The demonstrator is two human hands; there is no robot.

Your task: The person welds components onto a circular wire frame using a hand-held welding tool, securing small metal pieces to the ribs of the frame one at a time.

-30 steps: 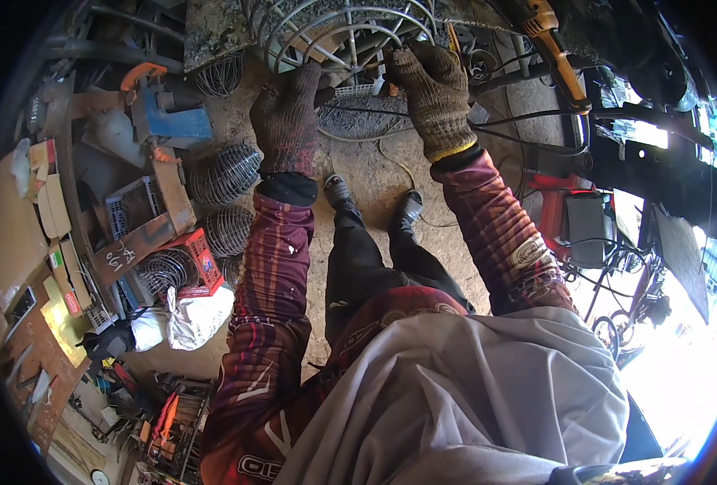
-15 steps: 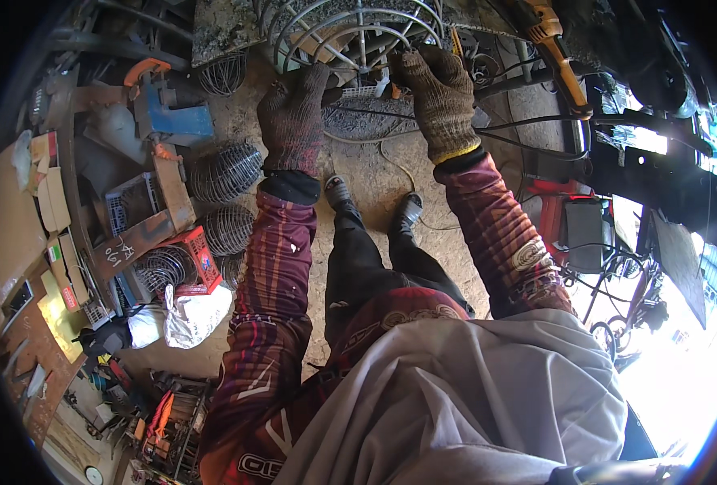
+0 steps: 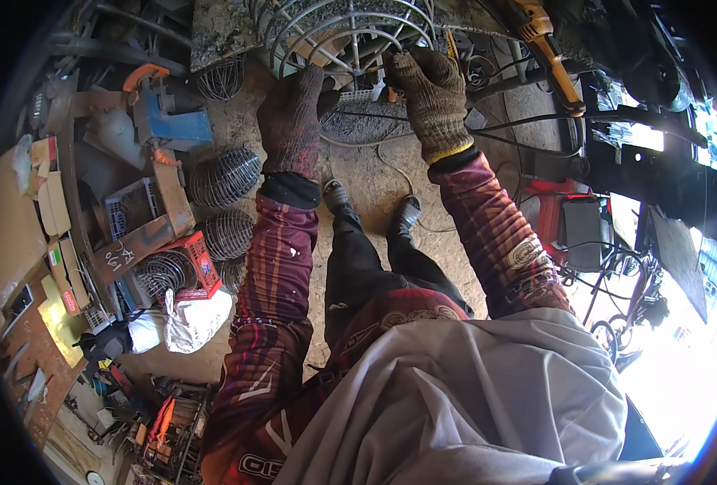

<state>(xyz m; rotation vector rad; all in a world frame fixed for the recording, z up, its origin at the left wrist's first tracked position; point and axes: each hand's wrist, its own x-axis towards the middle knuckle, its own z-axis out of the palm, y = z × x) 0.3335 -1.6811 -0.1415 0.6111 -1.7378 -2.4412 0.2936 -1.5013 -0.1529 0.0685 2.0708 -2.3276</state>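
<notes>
At the top of the view is a rounded cage of bent metal rods (image 3: 354,36), with rings crossed by straight bars. It rests over a rough, dirty work surface (image 3: 223,32). My left hand (image 3: 292,121), in a dark knitted glove, is closed at the cage's near left edge. On the near right edge, my right hand (image 3: 433,105) curls its fingers around the rim, in a brownish glove with a yellow cuff. The fingertips of both hands are partly hidden behind the gloves and rods.
An orange-and-black angle grinder (image 3: 546,44) lies at the upper right, with dark cables (image 3: 528,121) nearby. Several round wire cages (image 3: 226,176) are stacked left of my legs. A blue clamp-like tool (image 3: 172,121), a red crate (image 3: 202,263) and a white sack (image 3: 197,319) stand along the left.
The wire cage has shifted slightly left and turned a little. My right hand has moved slightly left with it, while my left hand stays nearly in place.
</notes>
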